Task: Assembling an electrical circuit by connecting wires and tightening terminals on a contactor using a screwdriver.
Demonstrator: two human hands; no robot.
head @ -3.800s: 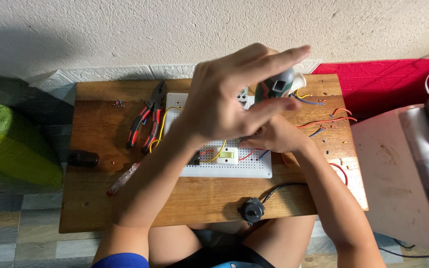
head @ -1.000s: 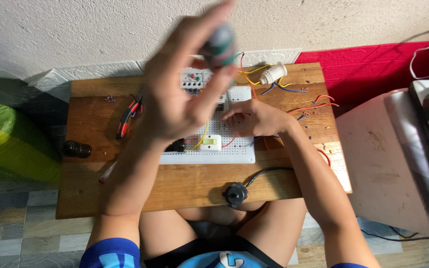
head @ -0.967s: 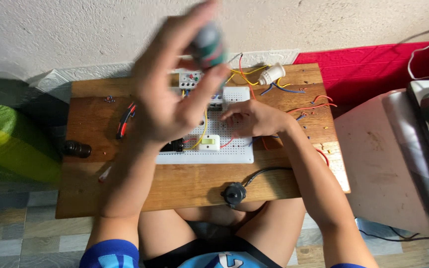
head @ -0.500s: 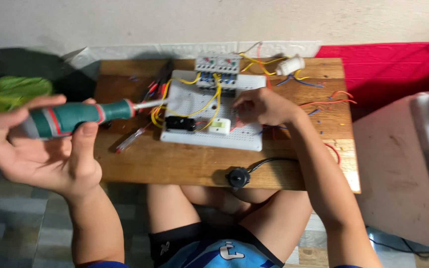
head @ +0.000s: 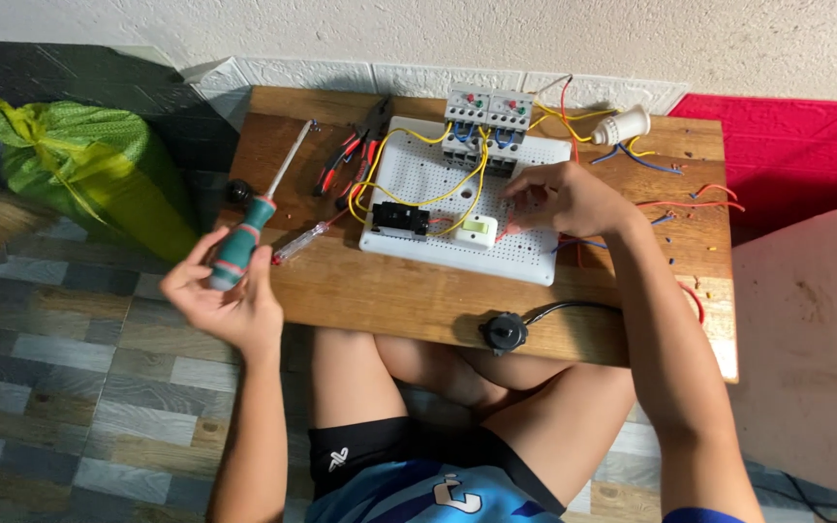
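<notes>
right hand (head: 559, 199) fingers hiding red wire (head: 508, 230)

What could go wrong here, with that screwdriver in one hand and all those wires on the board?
The left hand holds the screwdriver loosely at the table's left edge, so it might slip and fall to the floor. The right hand rests among red wires on the white perforated board; a tug could pull one loose. The black round plug sits at the near table edge and could be knocked off.
</notes>
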